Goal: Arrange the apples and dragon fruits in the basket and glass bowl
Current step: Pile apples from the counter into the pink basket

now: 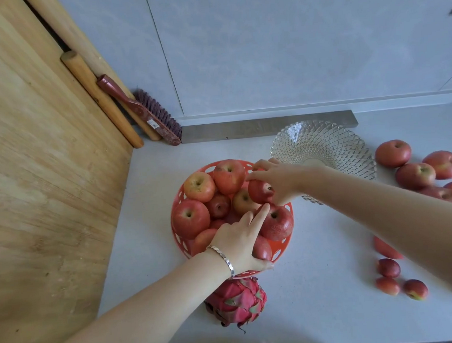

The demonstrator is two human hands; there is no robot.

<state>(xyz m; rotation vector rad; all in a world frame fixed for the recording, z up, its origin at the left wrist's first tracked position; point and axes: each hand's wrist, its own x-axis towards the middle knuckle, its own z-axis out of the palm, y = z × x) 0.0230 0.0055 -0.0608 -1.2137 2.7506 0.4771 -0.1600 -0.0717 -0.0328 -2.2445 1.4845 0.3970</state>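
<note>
An orange plastic basket point(180, 244) on the white counter is piled with several red apples. My right hand point(277, 179) grips a dark red apple point(259, 191) at the pile's right side. My left hand point(241, 239) rests on the basket's near side, its index finger touching a large apple point(277, 225) and its thumb under a small apple point(262, 248) at the rim. A cut-glass bowl point(325, 143) stands behind right, holding nothing. One pink dragon fruit point(236, 301) lies just in front of the basket.
Several large apples point(414, 175) lie at the right of the bowl, and small red fruits point(388, 268) lie nearer me on the right. A wooden board point(38, 172), rolling pins point(100, 97) and a brush point(144, 111) stand at the left against the wall.
</note>
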